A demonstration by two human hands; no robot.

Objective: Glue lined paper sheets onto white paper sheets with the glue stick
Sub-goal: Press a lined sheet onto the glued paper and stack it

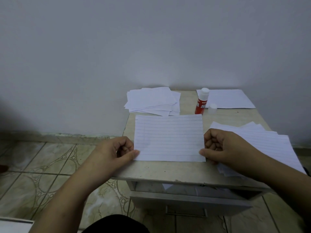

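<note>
1. Lined white paper sheet (169,137): flat on the beige cabinet top (168,169), between both thumbs.
2. Left hand (116,151): thumb and curled fingers pinch its left edge.
3. Right hand (218,147): pinches its right edge likewise.
4. Red glue stick, white-tipped (201,103): upright beyond the fingertips (clear cap (212,108) beside it).
5. Plain white sheets, loose pile (153,100): beyond the left fingers.

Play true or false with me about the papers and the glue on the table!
1. Both hands hold the lined sheet. True: the left hand and right hand pinch its side edges.
2. The glue stick lies flat. False: it stands upright.
3. The cap is on the glue stick. False: it stands beside it on the table.
4. A white stack sits behind the lined sheet. True.
5. The drawer is shut. False: it is open.
</note>
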